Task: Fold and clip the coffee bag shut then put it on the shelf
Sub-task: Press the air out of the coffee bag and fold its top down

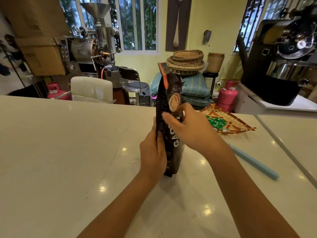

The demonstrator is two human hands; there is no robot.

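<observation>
A tall dark brown coffee bag (172,93) with an orange top edge and a cup picture stands upright on the white counter (68,152). My left hand (151,152) grips its lower left side. My right hand (190,129) presses against the bag's front at mid height, fingers wrapped toward the left edge. The bag's top sticks up unfolded. A long light blue clip (253,162) lies flat on the counter to the right of my right forearm, untouched.
A fan-shaped woven tray (240,124) holding green packets lies on the counter behind my right hand. Beyond the counter stand a cream chair (91,89), a stool (135,83), coffee roasters (92,42), stacked baskets (186,61) and pink gas cylinders (228,97).
</observation>
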